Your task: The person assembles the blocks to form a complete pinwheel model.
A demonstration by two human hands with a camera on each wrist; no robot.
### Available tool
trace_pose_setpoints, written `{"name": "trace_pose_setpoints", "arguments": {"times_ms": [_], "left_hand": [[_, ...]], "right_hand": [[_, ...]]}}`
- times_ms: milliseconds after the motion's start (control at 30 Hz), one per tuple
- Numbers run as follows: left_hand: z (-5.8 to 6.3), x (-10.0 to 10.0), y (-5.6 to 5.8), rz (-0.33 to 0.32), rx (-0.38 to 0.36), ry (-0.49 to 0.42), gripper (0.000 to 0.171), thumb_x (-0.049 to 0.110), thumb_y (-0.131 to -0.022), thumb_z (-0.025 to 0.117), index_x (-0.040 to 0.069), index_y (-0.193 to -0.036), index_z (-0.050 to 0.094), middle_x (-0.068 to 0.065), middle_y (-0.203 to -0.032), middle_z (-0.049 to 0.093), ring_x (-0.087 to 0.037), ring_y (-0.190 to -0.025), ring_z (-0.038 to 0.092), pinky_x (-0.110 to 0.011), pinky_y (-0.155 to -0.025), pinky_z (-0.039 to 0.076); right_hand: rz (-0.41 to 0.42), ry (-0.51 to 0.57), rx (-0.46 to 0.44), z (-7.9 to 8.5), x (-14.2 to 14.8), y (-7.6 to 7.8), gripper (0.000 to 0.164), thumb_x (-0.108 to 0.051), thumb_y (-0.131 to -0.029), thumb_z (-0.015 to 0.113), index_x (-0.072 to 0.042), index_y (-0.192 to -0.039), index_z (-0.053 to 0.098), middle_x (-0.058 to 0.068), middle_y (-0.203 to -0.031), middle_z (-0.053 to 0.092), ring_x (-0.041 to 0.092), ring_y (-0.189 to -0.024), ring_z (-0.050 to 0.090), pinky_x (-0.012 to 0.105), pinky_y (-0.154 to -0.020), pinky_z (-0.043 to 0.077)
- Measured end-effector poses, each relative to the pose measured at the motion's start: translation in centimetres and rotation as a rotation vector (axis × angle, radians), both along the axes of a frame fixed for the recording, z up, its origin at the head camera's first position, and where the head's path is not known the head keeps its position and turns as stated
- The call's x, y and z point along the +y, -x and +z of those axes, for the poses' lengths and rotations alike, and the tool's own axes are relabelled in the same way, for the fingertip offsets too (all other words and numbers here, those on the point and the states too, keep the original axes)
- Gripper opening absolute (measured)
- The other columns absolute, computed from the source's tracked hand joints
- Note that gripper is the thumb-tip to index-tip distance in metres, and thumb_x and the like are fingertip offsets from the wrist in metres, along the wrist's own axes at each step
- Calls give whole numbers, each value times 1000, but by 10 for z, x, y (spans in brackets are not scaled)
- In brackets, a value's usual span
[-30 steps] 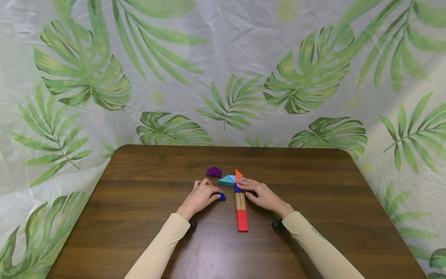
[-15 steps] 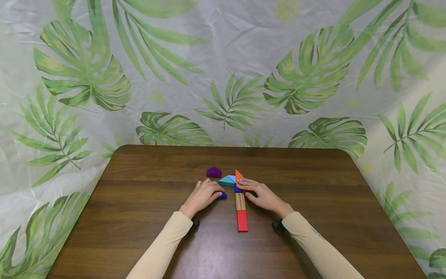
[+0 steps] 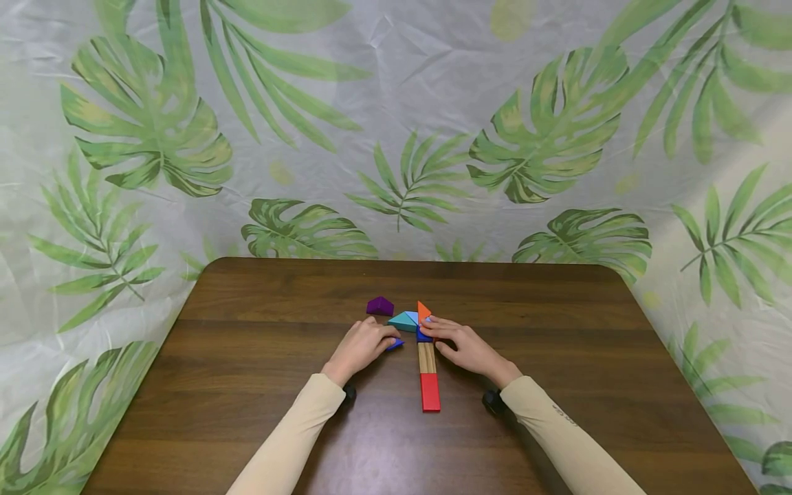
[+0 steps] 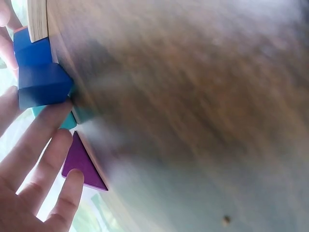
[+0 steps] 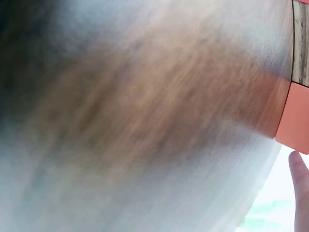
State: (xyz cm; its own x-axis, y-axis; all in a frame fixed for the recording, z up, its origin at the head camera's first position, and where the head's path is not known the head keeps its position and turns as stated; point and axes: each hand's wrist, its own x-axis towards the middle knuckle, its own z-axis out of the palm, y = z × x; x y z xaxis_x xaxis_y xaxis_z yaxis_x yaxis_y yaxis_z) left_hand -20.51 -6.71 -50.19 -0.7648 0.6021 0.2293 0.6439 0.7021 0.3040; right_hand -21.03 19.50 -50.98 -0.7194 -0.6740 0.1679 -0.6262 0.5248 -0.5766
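Note:
My left hand (image 3: 361, 346) pinches a blue block (image 3: 397, 344) with pointed ends between thumb and fingertips, just left of a row of wooden blocks. In the left wrist view the held blue block (image 4: 44, 86) hides part of a teal block (image 4: 67, 121). My right hand (image 3: 467, 349) rests its fingertips on the row's far end, partly covering a dark blue block (image 3: 423, 335). Beyond stand an orange triangle (image 3: 423, 311), a light blue piece (image 3: 412, 315) and a teal block (image 3: 402, 322). A reddish block (image 5: 294, 118) touches or nearly touches a fingertip in the right wrist view.
Nearer along the row lie a plain wood-coloured block (image 3: 427, 357) and a red block (image 3: 430, 393). Purple pieces (image 3: 380, 306) sit apart at the far left of the row, on the brown table (image 3: 260, 412). A leaf-patterned cloth (image 3: 408, 89) hangs behind.
My left hand has shifted slightly right and away from me with the blue block, whose visible tip now points more toward the row. The right hand stays in place.

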Motion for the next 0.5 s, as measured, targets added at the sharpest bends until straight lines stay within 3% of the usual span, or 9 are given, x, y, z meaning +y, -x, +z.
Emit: {"name": "trace_pose_setpoints", "arguments": {"times_ms": [267,500], "left_hand": [[0,3,1,8,3,-47,11,22,-93,65,19,-99,73,7,-92,70,-16,-76,57,-33,-72,48],[2,3,1,20,-9,-55,11,20,-93,64,18,-100,72,5,-96,70,-16,-87,62,-32,-79,50]], "right_hand": [[2,5,0,0,0,0,40,-6,-95,57,-5,-134,56,9,-142,48,26,-134,39,47,-103,35],[4,12,9,1,0,-1,40,-5,-94,57,-5,-134,56,10,-141,48,27,-133,39,48,-102,36]]}}
